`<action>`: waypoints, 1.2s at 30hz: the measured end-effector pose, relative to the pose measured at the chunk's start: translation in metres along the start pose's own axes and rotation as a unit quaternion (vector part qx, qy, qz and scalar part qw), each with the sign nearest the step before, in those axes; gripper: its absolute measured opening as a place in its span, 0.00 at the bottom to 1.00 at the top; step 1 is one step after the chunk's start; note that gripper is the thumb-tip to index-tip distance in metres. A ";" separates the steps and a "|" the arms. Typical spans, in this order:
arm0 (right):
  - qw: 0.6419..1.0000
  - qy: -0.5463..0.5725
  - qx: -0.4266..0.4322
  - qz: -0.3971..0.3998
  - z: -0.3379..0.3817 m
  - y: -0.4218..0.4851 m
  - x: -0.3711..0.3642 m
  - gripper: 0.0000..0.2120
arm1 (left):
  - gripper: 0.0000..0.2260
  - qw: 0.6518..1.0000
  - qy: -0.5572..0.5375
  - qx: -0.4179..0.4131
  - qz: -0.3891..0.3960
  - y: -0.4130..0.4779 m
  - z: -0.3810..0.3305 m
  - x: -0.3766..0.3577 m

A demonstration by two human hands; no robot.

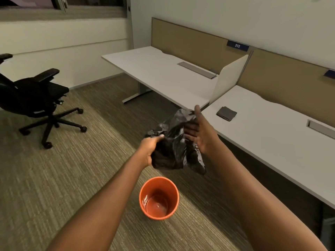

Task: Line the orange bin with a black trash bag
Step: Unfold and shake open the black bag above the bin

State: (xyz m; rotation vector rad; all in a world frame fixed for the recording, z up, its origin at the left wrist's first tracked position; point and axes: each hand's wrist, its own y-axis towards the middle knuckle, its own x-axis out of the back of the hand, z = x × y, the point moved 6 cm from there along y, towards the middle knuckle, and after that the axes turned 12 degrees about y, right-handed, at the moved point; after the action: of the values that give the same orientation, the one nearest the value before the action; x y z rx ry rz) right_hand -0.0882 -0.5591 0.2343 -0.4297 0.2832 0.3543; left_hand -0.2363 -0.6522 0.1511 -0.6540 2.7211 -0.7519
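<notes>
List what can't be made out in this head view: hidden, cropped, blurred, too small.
- Crumpled black plastic trash bag: its opening can't be found among the folds.
- Right hand: its fingertips are hidden by the bag.
- Left hand: palm side hidden behind the bag.
- Round orange plastic bin: its outer base is hidden by its own rim.
- Black swivel office chair: backrest cut off by the left edge.
- Dark flat folded item on the desk: too small to identify.

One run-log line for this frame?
stage: opening bag | left hand: grips black trash bag | right hand: on bag | orange bin: unlined
</notes>
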 end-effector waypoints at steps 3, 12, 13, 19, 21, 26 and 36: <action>0.969 -0.240 0.009 0.053 -0.013 -0.007 0.004 0.55 | 0.09 0.999 -0.043 0.015 0.014 -0.004 -0.022 0.013; 0.971 -0.240 -0.014 0.009 -0.034 -0.008 0.026 0.13 | 0.12 0.999 -0.013 0.026 -0.013 -0.005 -0.042 0.046; 0.977 -0.210 -0.020 -0.021 -0.032 -0.008 0.032 0.14 | 0.14 0.999 -0.033 0.013 -0.032 -0.005 -0.047 0.058; 0.984 -0.034 -0.114 -0.129 -0.039 -0.008 0.039 0.24 | 0.40 0.952 0.201 -0.193 -0.125 -0.025 -0.058 0.063; 0.985 -0.039 -0.133 -0.104 -0.045 -0.009 0.029 0.32 | 0.47 0.897 0.395 -0.191 -0.049 -0.024 -0.039 0.033; 0.964 -0.211 -0.162 0.020 -0.050 -0.015 0.014 0.58 | 0.07 0.952 0.270 -0.120 -0.084 0.000 -0.018 0.019; 0.895 -0.441 0.045 0.040 -0.012 -0.008 0.039 0.13 | 0.07 0.983 -0.097 -0.057 -0.144 0.003 -0.026 0.032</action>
State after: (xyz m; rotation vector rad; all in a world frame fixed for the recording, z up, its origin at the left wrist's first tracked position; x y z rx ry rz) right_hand -0.0523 -0.5610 0.2138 -0.1315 -0.5738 0.5792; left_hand -0.2739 -0.6543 0.1677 -1.1038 2.5338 -0.5595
